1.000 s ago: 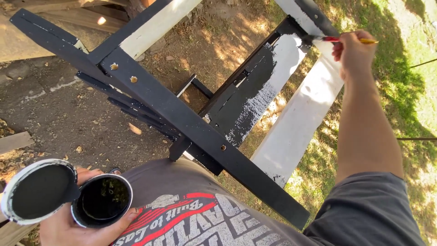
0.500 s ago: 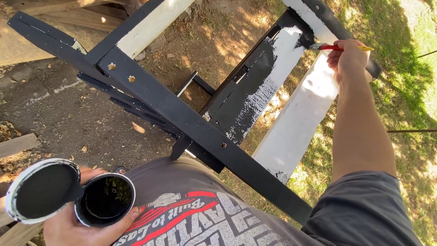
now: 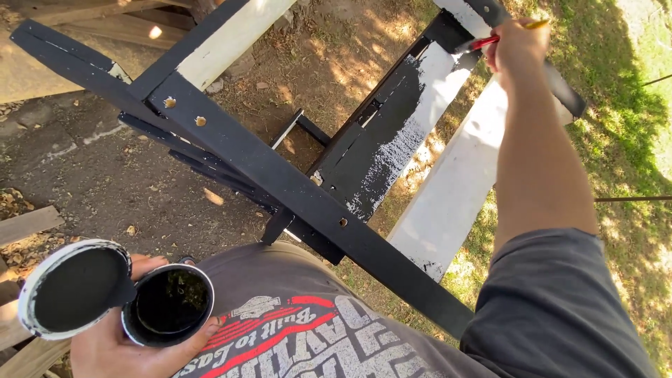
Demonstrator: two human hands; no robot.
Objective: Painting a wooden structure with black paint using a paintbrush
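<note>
While the left hand (image 3: 115,346) sits closest to the camera at the bottom left, its fingers are wrapped round a small open paint can (image 3: 168,306) w/ black paint inside, thumb side showing along the can's lower rim. Round lid (image 3: 75,288) (black on its inner face, white-smeared rim) sits just beside the can on the left, touching it and resting against the same hand; can't tell exactly which fingers pin it. Person's grey printed shirt (image 3: 294,329) fills the bottom centre, dark grey sleeve (image 3: 553,308) at the bottom right.

Next out: a wooden frame (image 3: 294,189) of long boards lying tilted over dirt ground. Nearest rail runs diagonally from upper left to lower right, fully black, w/ a few bare screw holes. Behind it a wider board (image 3: 392,140) is part-painted: black on its left side, streaky black-over-white toward the right. Beside that, a white board (image 3: 455,189) is mostly unpainted, approx. parallel to it.

Farthest: right arm stretched out to the top of the frame, right hand (image 3: 518,45) closed in a pinch grip on a thin paintbrush (image 3: 490,40) w/ red ferrule and yellowish handle end; bristle tip touches the top end of the part-painted board, near the black crosspiece. Grass (image 3: 630,140) lies to the right, loose planks (image 3: 28,224) at the left edge.
</note>
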